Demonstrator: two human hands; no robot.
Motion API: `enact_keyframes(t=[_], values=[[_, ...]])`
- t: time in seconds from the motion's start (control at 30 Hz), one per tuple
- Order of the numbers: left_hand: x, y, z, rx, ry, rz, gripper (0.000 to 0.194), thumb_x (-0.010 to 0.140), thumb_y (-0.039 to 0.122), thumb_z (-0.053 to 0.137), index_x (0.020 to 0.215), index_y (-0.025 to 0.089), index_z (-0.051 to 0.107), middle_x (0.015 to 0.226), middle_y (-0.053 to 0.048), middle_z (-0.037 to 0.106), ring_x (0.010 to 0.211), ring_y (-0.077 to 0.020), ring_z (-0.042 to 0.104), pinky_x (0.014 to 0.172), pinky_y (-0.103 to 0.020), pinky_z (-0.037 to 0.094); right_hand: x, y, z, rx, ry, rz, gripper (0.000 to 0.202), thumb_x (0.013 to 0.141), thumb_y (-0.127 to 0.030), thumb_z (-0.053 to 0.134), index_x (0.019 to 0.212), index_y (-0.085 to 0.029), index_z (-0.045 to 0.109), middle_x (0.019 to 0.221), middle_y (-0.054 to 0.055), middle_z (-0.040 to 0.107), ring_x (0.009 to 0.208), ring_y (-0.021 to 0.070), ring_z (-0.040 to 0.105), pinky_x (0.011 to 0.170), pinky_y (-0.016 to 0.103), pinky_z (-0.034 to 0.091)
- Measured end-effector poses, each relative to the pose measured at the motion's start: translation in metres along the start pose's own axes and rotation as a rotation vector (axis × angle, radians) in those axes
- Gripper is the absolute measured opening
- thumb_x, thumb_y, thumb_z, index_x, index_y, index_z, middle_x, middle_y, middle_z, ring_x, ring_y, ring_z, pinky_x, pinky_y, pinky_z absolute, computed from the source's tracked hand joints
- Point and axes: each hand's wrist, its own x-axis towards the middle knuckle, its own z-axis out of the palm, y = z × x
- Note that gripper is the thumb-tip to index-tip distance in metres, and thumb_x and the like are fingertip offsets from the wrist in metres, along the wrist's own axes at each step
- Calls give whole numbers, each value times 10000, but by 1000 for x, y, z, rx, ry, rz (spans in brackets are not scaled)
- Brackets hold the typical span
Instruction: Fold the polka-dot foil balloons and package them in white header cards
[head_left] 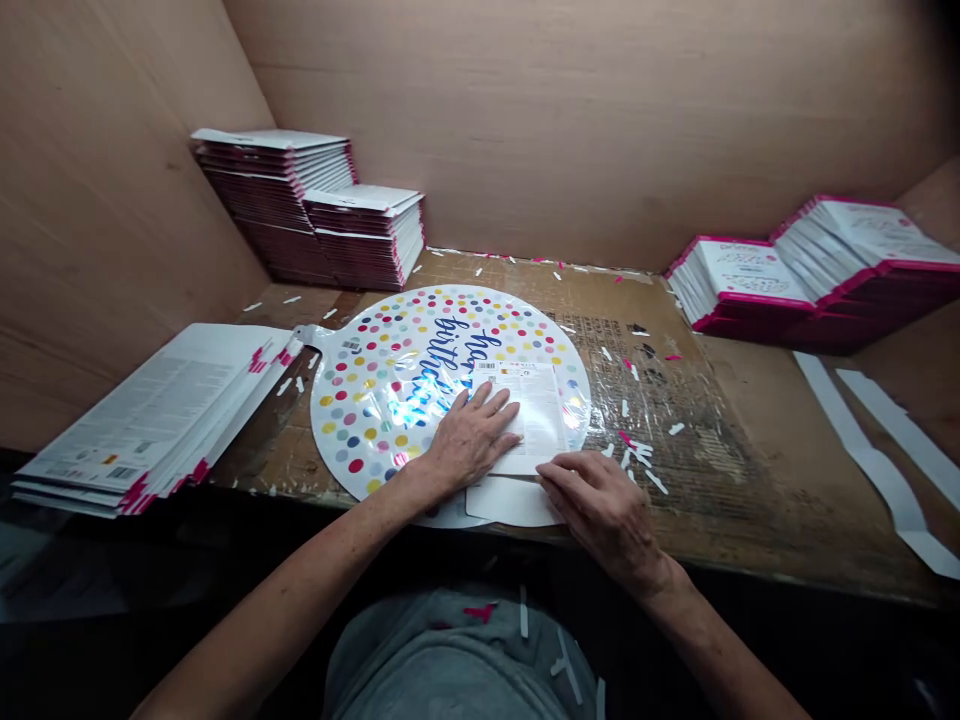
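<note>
Several printed white packets (142,400) lie overlapped at the far left of the worktop (750,520), and behind them rise two stacks of pink-edged packets (259,215). Just right of these lies a flat, round foil balloon (379,385) with coloured dots and blue birthday lettering. The left grip (472,440) is spread, its fingers laid over a printed white card (544,400) that rests on the balloon's right part. A blank white flap (517,500) extends from the card's near side. The right grip (600,505) appears to pinch the card's near right corner between thumb and fingertips, close to the flap.

Good work here seems to call for broad, gentle pressure from the left palm, so the card stays square and the slick foil does not skid, while the right works along the fold evenly, without denting the corner. Loose paper scraps (637,450) dot the surface to the right; keeping them out of the fold would help it lie flat.
</note>
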Motion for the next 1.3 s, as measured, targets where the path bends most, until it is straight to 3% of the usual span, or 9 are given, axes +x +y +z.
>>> enact_keyframes(t=[0.13, 0.57, 0.67, 0.77, 0.87, 0.97, 1.1, 1.23, 1.3], values=[[-9, 14, 9, 21, -22, -20, 414, 1004, 367, 414, 1346, 168, 538, 1464, -117, 510, 1397, -352, 386, 1113, -555, 329, -6, 5, 6, -15, -146, -41, 130, 963, -209, 567, 992, -181, 690, 902, 57, 693, 834, 181, 599, 793, 317, 478], [-18, 21, 20, 126, 11, -40, 426, 999, 386, 435, 1358, 180, 538, 1452, -99, 531, 1390, -328, 406, 1102, -490, 355, 4, -6, 20, -272, -296, -135, 208, 967, -272, 531, 817, -161, 623, 805, 77, 640, 767, 212, 544, 730, 349, 378], [-19, 23, 18, 144, -7, -13, 421, 1003, 398, 424, 1362, 204, 529, 1472, -90, 513, 1401, -321, 397, 1100, -513, 346, -3, -4, 10, -296, -367, -146, 218, 956, -293, 544, 801, -157, 613, 770, 79, 636, 709, 206, 548, 692, 348, 383], [-15, 23, 17, 152, -9, 11, 433, 1006, 423, 410, 1359, 201, 527, 1473, -100, 510, 1401, -326, 400, 1095, -535, 349, -27, 0, -16, -109, -475, -183, 262, 950, -332, 552, 733, -189, 581, 699, 25, 603, 619, 164, 527, 609, 315, 384], [-9, 21, 18, 131, 3, 46, 432, 1003, 420, 424, 1352, 188, 529, 1458, -115, 522, 1395, -336, 410, 1090, -565, 356, -51, 2, -36, 11, -334, -154, 294, 930, -405, 594, 727, -192, 591, 739, 37, 634, 675, 164, 582, 622, 298, 445], [-12, 20, 17, 42, 79, 36, 429, 981, 394, 491, 1324, 144, 548, 1452, -163, 516, 1393, -341, 417, 1105, -567, 359, -59, 0, -30, -68, -142, -123, 290, 927, -393, 611, 1053, -138, 668, 1121, 170, 680, 1056, 268, 628, 873, 403, 517], [-43, 23, 8, -201, 210, 111, 238, 954, 347, 556, 1044, 168, 685, 1314, -143, 627, 1383, -281, 450, 1118, -453, 406, -59, -1, -6, -97, -147, -213, 319, 961, -158, 524, 1265, -140, 620, 1299, 172, 639, 1240, 267, 564, 1007, 441, 480], [-82, 22, 1, -288, 82, 255, 536, 735, 625, 728, 1041, 186, 700, 1344, -165, 611, 1387, -347, 435, 1132, -523, 384, -65, 3, 3, -78, -130, -197, 348, 947, -315, 608, 1257, -161, 641, 1297, 168, 650, 1250, 278, 561, 1012, 452, 474], [-92, 22, 2, -268, 73, 266, 586, 745, 610, 728, 1133, 174, 684, 1397, -191, 567, 1393, -354, 426, 1134, -545, 374, -65, 3, 2, -44, -103, -179, 354, 941, -363, 613, 1232, -168, 658, 1264, 159, 669, 1220, 275, 576, 998, 448, 476]])
